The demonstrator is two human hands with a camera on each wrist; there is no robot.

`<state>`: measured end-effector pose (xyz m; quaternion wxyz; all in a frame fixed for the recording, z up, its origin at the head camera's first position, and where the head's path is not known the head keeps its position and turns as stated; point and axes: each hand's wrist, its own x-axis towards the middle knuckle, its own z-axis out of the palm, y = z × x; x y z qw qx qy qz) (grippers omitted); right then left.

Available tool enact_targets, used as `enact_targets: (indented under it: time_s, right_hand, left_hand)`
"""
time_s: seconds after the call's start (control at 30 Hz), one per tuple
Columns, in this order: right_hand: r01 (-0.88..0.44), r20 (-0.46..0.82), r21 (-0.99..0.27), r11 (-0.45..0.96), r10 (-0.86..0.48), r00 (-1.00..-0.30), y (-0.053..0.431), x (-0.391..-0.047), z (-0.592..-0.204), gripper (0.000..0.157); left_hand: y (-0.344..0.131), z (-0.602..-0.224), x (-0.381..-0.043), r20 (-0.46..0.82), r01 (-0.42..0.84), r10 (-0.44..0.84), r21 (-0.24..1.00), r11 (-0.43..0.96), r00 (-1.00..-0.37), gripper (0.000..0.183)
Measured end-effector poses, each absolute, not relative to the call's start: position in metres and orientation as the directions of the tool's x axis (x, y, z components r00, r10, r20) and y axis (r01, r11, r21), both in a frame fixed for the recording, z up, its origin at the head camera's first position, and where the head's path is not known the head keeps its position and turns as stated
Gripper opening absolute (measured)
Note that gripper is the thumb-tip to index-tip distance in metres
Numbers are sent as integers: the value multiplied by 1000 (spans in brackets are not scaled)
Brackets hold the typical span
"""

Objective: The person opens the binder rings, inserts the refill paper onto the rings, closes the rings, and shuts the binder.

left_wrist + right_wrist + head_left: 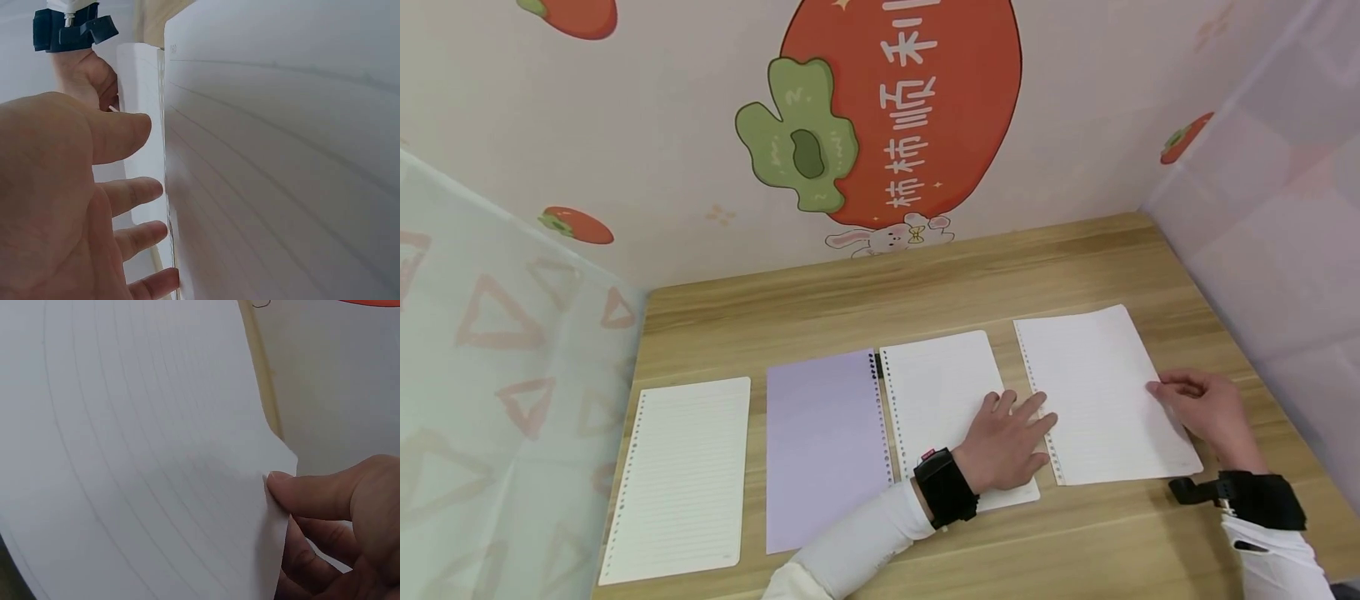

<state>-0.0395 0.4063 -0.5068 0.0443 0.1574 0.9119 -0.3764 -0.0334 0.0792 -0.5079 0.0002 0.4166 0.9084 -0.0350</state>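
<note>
At the right of the table lies a lined, hole-punched sheet of paper (1097, 400). My right hand (1212, 412) pinches its right edge between thumb and fingers; in the right wrist view the paper (162, 437) bends where the thumb presses. My left hand (1003, 442) lies with fingers spread over a second lined sheet (932, 375), its fingertips reaching the punched left edge of the right-hand sheet. Seen from the left wrist, the left hand's (69, 187) fingers are extended and grip nothing. A purple notebook cover (823, 450) with black binder rings along its right edge adjoins the second sheet.
Another lined, punched sheet (685, 475) lies at the far left of the wooden table (850, 300). A printed backdrop (685, 125) stands along the table's back, with pale hangings at both sides. Each wrist wears a black strap.
</note>
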Motion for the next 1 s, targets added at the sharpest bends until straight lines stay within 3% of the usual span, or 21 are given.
enact_targets:
  time_s: [0.27,0.37,0.43,0.53,0.63,0.77,0.9,1.0]
  right_hand:
    - [326,-202,-685,652,260,-944,411,-38,-506,57]
    - [328,-223,-722,609,244,-944,416,-36,-506,49]
    - [333,-249,-754,566,223,-943,419,-34,-505,40]
    - [365,-314,-816,448,185,-931,420,-31,-505,23]
    - [408,-391,-882,236,118,-913,417,-29,-503,14]
    - [452,-452,-892,13,10,-892,408,-27,-501,15]
    - [429,-426,-903,-35,-66,-902,392,-26,-498,17]
    - [396,-389,-916,-68,-105,-915,379,-26,-496,19]
  left_hand:
    - [80,-509,-34,-57,747,745,-36,664,-665,55]
    - [79,-510,-35,-72,748,747,17,664,-661,56]
    - [78,-511,-37,-85,741,750,118,661,-656,58]
    - [74,-510,-42,-69,671,742,378,638,-667,60]
    - [69,-507,-47,-32,510,692,653,561,-721,62]
    - [61,-505,-53,-70,165,570,922,351,-819,68]
    - [53,-504,-60,-196,-145,473,979,142,-859,74]
    - [46,-504,-65,-256,-265,447,963,43,-857,72]
